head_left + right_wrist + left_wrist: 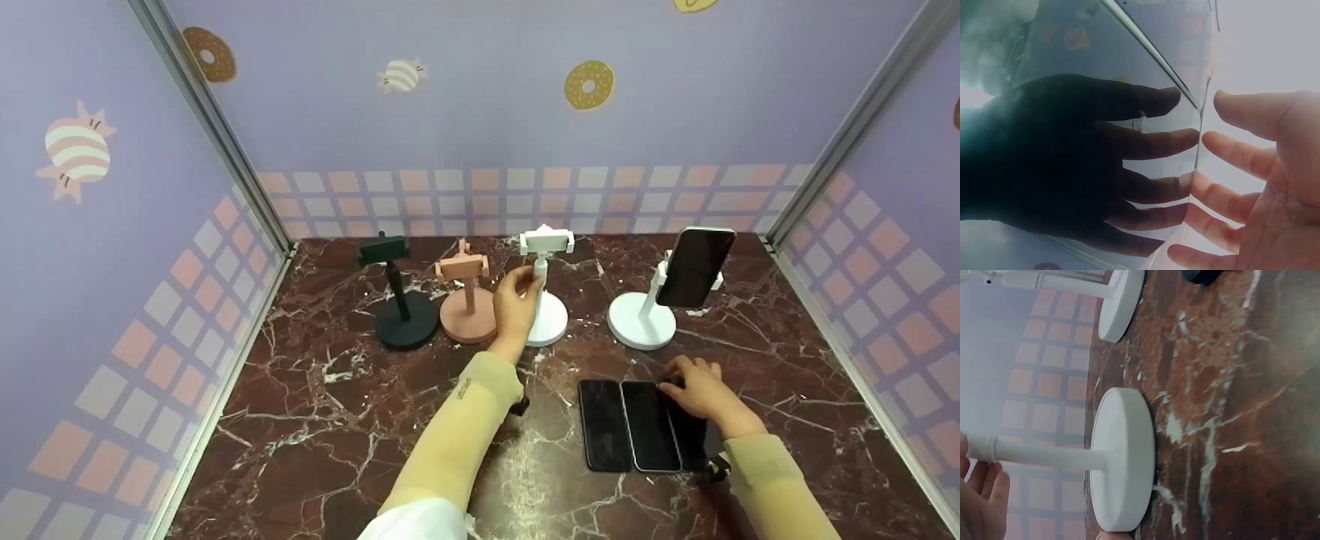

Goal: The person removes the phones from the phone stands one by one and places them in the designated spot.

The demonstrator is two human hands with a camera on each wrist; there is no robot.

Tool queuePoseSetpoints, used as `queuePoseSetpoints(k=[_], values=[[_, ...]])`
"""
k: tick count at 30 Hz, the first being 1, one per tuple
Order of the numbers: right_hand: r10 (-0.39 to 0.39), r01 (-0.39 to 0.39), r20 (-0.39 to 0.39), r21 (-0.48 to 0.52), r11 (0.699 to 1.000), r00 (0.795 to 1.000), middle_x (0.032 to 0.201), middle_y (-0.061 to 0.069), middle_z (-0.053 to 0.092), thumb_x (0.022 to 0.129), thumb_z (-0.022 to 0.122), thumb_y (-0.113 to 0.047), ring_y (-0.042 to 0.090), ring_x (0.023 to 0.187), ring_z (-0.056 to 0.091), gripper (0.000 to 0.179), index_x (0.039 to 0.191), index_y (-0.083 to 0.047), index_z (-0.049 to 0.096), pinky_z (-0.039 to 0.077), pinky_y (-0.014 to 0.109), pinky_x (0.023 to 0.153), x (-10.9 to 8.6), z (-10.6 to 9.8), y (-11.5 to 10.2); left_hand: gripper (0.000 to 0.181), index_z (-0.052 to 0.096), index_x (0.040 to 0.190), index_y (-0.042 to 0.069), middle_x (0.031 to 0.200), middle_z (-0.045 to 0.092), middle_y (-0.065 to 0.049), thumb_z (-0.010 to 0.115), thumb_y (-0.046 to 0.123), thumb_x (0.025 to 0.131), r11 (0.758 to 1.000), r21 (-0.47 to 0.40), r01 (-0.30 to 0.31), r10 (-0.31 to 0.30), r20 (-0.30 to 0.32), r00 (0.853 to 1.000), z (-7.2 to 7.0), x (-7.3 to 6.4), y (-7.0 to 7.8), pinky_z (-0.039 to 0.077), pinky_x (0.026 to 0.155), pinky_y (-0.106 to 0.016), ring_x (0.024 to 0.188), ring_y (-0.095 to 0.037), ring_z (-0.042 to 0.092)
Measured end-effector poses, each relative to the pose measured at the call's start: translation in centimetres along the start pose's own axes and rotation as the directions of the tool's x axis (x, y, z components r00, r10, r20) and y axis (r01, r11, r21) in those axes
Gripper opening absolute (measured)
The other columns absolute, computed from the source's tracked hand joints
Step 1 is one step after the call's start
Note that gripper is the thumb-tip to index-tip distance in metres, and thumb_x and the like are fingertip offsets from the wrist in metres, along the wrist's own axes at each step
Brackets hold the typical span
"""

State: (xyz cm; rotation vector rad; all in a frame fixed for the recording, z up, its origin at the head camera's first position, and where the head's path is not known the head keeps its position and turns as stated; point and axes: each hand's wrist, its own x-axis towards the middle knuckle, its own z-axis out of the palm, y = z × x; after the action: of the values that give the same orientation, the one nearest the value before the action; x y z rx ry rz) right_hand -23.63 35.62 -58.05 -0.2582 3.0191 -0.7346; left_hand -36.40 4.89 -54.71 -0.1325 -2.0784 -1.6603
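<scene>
My left hand (pixel 517 307) grips the pole of a white phone stand (pixel 551 322) just under its clamp. In the left wrist view, the fingers (pixel 996 495) wrap the pole above the round base (pixel 1134 461). My right hand (pixel 701 390) is at the far end of the rightmost phone (pixel 690 439), partly covering it. The right wrist view has the fingers (pixel 1235 157) spread and slightly bent at the edge of a glossy dark screen (pixel 1145 135) that mirrors them. Two more black phones, a left one (pixel 604 427) and a middle one (pixel 651 427), lie beside it.
A second white stand (pixel 643 322) at the right holds a tilted phone (pixel 696 266). Left of my left hand stand a pink stand (pixel 466 315) and a black stand (pixel 406 322). Patterned walls (pixel 480 112) with metal corner strips enclose the marbled tabletop (pixel 300 450).
</scene>
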Motion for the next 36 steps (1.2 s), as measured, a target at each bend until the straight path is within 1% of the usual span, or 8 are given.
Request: queuePoseSetpoints(k=[5, 8, 12, 17, 23, 28, 30, 36], values=[[0.016, -0.015, -0.030, 0.024, 1.000, 0.999, 0.102, 0.027, 0.065, 0.094, 0.070, -0.016, 0.043, 0.099, 0.050, 0.029, 0.112, 0.006, 0.061, 0.033, 0.057, 0.091, -0.1, -0.5, 0.2, 0.022, 0.068, 0.106, -0.002, 0.105, 0.070, -0.019, 0.077, 0.013, 0.092, 1.000, -0.023, 0.010, -0.012, -0.075, 0.997, 0.2, -1.1, 0.0, 0.061, 0.090, -0.032, 0.100, -0.030, 0.071], [0.030, -0.029, -0.041, 0.040, 0.999, 0.999, 0.108, 0.031, 0.065, 0.097, 0.069, -0.016, 0.048, 0.103, 0.050, 0.033, 0.118, 0.008, 0.060, 0.036, 0.060, 0.094, 0.0, -1.1, 0.3, 0.021, 0.068, 0.102, 0.002, 0.100, 0.071, -0.015, 0.076, 0.019, 0.094, 0.999, -0.018, 0.043, -0.044, -0.076, 0.996, 0.5, -1.8, 0.2, 0.059, 0.083, -0.030, 0.091, -0.026, 0.069], [0.043, -0.035, -0.090, 0.094, 0.995, 0.995, 0.118, 0.035, 0.064, 0.099, 0.065, -0.012, 0.053, 0.111, 0.055, 0.037, 0.126, 0.011, 0.057, 0.043, 0.064, 0.099, 0.5, -2.1, 0.4, 0.021, 0.069, 0.099, 0.003, 0.095, 0.075, -0.013, 0.076, 0.022, 0.094, 0.999, -0.022, 0.045, -0.045, -0.019, 0.999, 1.2, -2.6, 0.6, 0.058, 0.078, -0.025, 0.085, -0.021, 0.070], [0.077, -0.043, -0.184, 0.184, 0.982, 0.980, 0.122, 0.037, 0.064, 0.101, 0.059, -0.007, 0.053, 0.113, 0.062, 0.039, 0.135, 0.012, 0.051, 0.048, 0.065, 0.101, 1.2, -3.8, 0.2, 0.022, 0.069, 0.104, -0.003, 0.098, 0.075, -0.019, 0.075, 0.016, 0.094, 0.994, -0.110, 0.010, -0.001, 0.086, 0.996, 2.6, -3.0, 1.7, 0.061, 0.082, -0.025, 0.089, -0.026, 0.074], [0.162, -0.073, -0.333, 0.266, 0.961, 0.929, 0.126, 0.032, 0.064, 0.103, 0.053, -0.005, 0.044, 0.114, 0.062, 0.038, 0.139, 0.008, 0.050, 0.047, 0.058, 0.105, 1.6, -5.9, -0.5, 0.035, 0.067, 0.120, -0.007, 0.114, 0.075, -0.022, 0.075, 0.016, 0.095, 0.982, -0.173, 0.072, -0.031, 0.232, 0.972, 4.3, -2.9, 3.4, 0.059, 0.093, -0.022, 0.106, -0.031, 0.074], [0.289, -0.128, -0.416, 0.374, 0.919, 0.862, 0.128, 0.023, 0.067, 0.104, 0.047, -0.005, -0.007, 0.098, 0.053, 0.038, 0.140, 0.002, 0.053, 0.042, 0.023, 0.097, 2.2, -7.5, -1.5, 0.041, 0.065, 0.127, -0.008, 0.121, 0.073, -0.023, 0.075, 0.015, 0.095, 0.978, -0.189, 0.086, -0.026, 0.297, 0.954, 5.5, -2.7, 5.2, 0.057, 0.096, -0.020, 0.111, -0.031, 0.073], [0.322, -0.125, -0.433, 0.424, 0.897, 0.842, 0.129, 0.021, 0.067, 0.105, 0.045, -0.005, -0.018, 0.093, 0.045, 0.038, 0.141, 0.001, 0.054, 0.038, 0.014, 0.092, 2.6, -8.1, -1.9, 0.042, 0.065, 0.129, -0.008, 0.122, 0.073, -0.023, 0.075, 0.016, 0.095, 0.978, -0.192, 0.083, -0.019, 0.312, 0.950, 6.0, -2.6, 6.0, 0.057, 0.096, -0.020, 0.113, -0.030, 0.073], [0.324, -0.040, -0.483, 0.509, 0.860, 0.813, 0.135, 0.022, 0.061, 0.106, 0.041, -0.007, -0.010, 0.099, 0.050, 0.041, 0.145, 0.002, 0.052, 0.039, 0.011, 0.086, 3.4, -9.2, -2.9, 0.048, 0.063, 0.136, -0.002, 0.130, 0.071, -0.017, 0.075, 0.020, 0.095, 0.976, -0.190, 0.110, -0.033, 0.372, 0.928, 7.4, -2.5, 8.4, 0.056, 0.099, -0.020, 0.119, -0.026, 0.071]])
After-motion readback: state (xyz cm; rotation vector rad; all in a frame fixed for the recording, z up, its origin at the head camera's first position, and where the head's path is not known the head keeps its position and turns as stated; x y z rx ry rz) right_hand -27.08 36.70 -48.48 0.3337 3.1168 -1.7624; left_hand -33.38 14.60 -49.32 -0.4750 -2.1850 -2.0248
